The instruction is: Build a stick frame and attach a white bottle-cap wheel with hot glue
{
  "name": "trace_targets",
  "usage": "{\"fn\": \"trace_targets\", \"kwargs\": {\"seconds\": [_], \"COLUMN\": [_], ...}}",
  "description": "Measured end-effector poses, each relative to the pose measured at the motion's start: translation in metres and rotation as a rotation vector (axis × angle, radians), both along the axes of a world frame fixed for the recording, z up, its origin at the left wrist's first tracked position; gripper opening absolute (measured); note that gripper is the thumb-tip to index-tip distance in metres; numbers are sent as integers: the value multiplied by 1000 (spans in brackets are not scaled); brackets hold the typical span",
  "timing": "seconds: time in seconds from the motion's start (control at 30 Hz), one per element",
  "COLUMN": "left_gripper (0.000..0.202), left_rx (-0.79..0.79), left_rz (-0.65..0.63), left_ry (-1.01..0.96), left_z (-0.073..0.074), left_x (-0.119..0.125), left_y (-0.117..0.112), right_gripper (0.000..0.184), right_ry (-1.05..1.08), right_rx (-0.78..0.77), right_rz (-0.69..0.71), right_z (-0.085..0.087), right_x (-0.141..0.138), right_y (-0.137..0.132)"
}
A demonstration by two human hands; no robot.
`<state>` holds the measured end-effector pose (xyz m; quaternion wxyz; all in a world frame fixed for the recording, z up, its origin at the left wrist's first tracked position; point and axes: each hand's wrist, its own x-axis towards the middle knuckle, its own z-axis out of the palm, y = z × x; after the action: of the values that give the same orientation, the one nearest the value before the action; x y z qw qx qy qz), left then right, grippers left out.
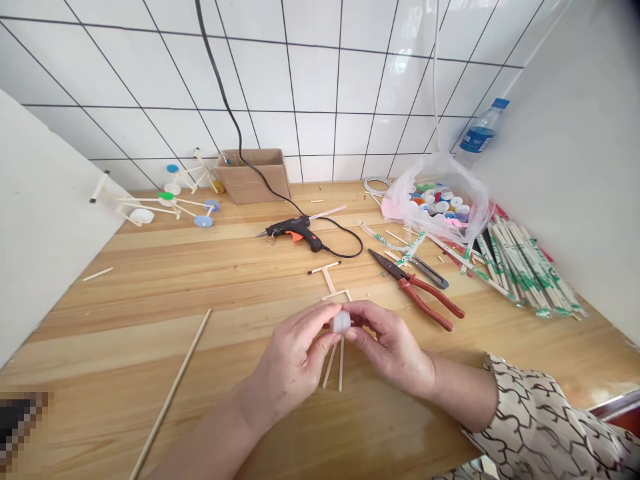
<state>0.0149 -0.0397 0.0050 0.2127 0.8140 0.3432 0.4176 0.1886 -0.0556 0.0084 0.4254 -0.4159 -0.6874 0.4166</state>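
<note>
Between the fingertips of both hands is a small whitish bottle cap [341, 323]. My left hand [299, 343] pinches it from the left, and my right hand [387, 340] grips its right side. Below and behind the hands lies a frame of thin wooden sticks [330, 283], partly hidden by the fingers. Its far end carries a short crossbar with dark tips. Beyond it rests a black glue gun [295, 231] with an orange trigger and a clear glue stick in its back. Red-handled pliers [420, 293] lie open to the right of the frame.
A long wooden stick [173, 390] lies at left. Stick models with cap wheels [165, 200] stand at back left beside a cardboard box [255, 177]. At right are a bag of bottle caps [440, 200], a utility knife [427, 270], wrapped chopsticks [530, 267] and a water bottle [481, 133].
</note>
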Motion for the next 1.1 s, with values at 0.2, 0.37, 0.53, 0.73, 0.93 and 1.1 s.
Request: {"fn": "trace_targets", "kwargs": {"seconds": [0.2,0.37,0.53,0.73,0.93,1.1], "left_gripper": [31,30,28,29,29,32], "left_rx": [-14,-17,-23,28,18,28], "left_rz": [-37,-19,9,-2,18,34], "left_ry": [9,-10,8,31,33,20], "left_z": [6,8,6,6,7,4], "left_x": [-1,0,0,1,4,3], "left_y": [0,-1,-2,-2,-5,-3], "right_gripper": [22,20,18,17,16,17], "right_ry": [-48,-29,-33,-31,-50,39], "right_rx": [61,56,66,36,2,-57], "right_rz": [-29,-26,-36,-36,-60,-49], "right_z": [-1,-2,-1,-4,-5,-5], "right_x": [-1,-1,0,0,0,-1], "right_y": [-2,-2,-2,-3,-3,2]}}
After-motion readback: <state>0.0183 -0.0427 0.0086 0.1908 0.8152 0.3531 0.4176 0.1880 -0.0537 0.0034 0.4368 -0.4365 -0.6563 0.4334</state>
